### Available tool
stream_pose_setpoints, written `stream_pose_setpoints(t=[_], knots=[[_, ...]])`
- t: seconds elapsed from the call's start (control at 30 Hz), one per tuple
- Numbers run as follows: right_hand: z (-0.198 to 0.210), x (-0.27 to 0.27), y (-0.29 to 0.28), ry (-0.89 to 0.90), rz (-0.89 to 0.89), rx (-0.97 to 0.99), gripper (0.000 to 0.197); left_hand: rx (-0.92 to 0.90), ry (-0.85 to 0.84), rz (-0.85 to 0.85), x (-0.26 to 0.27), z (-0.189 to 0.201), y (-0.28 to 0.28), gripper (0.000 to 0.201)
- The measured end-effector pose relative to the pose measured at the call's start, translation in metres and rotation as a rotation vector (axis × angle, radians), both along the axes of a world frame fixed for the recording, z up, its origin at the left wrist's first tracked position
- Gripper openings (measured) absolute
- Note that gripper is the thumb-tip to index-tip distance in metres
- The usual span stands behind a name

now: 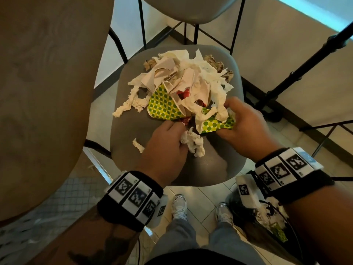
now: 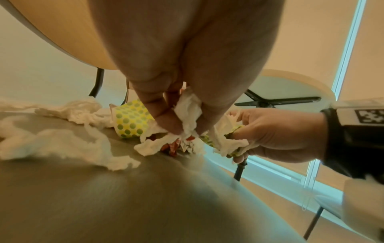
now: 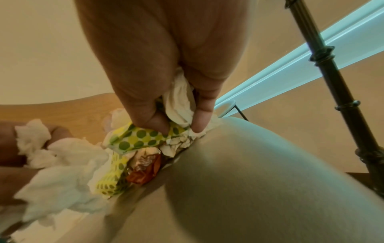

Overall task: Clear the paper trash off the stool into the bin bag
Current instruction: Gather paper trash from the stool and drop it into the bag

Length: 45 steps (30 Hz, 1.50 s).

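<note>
A round wooden surface point(image 1: 44, 96) fills the left side of the head view, above a tiled floor point(image 1: 193, 194). Beside it stands a grey padded stool point(image 1: 210, 169) heaped with paper trash point(image 1: 183, 81): torn white napkins, beige scraps and green-dotted yellow paper. At the pile's near edge, the left hand point(image 1: 164, 142) grips a crumpled white tissue point(image 1: 193, 142). Just to its right, the right hand point(image 1: 246, 123) clutches a piece of dotted paper point(image 1: 215, 125) together with white tissue. Low on the right, beside the person's shoes, a dark bin bag point(image 1: 254, 232) holds scraps. The right wrist view alone shows a shiny orange-red wrapper point(image 3: 145, 171) under the dotted paper. The left wrist view shows both hands side by side over the seat.
</note>
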State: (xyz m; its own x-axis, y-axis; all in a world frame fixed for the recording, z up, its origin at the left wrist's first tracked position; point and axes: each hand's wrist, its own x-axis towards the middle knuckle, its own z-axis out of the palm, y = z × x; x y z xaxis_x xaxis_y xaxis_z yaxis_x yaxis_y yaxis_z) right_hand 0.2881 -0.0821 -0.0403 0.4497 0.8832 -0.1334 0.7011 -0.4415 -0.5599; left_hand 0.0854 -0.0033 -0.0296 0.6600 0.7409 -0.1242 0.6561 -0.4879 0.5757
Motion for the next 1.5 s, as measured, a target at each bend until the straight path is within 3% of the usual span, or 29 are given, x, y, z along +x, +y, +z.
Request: stream_pose_setpoints(t=[0.53, 0.93, 1.23, 1.33, 1.4, 1.5], knots=[[0.074, -0.022, -0.043, 0.116, 0.028, 0.202, 0.053, 0.073, -0.059, 0.033, -0.029, 0.018, -0.005, 0.015], [0.099, -0.014, -0.077, 0.175, -0.09, 0.282, 0.05, 0.069, -0.146, -0.014, -0.036, 0.018, -0.008, 0.011], [0.073, 0.025, -0.232, 0.227, -0.479, 0.209, 0.053, 0.03, -0.224, -0.025, -0.022, 0.048, -0.04, 0.014], [0.045, 0.04, -0.298, 0.263, -0.628, 0.14, 0.058, -0.04, -0.172, -0.058, 0.001, 0.051, -0.07, 0.021], [0.021, 0.05, -0.34, 0.25, -0.697, 0.09, 0.051, -0.122, -0.126, -0.064, 0.025, 0.043, -0.098, 0.025], [-0.024, 0.061, -0.399, 0.283, -0.797, 0.044, 0.052, -0.173, -0.123, -0.232, 0.068, 0.012, -0.148, 0.024]])
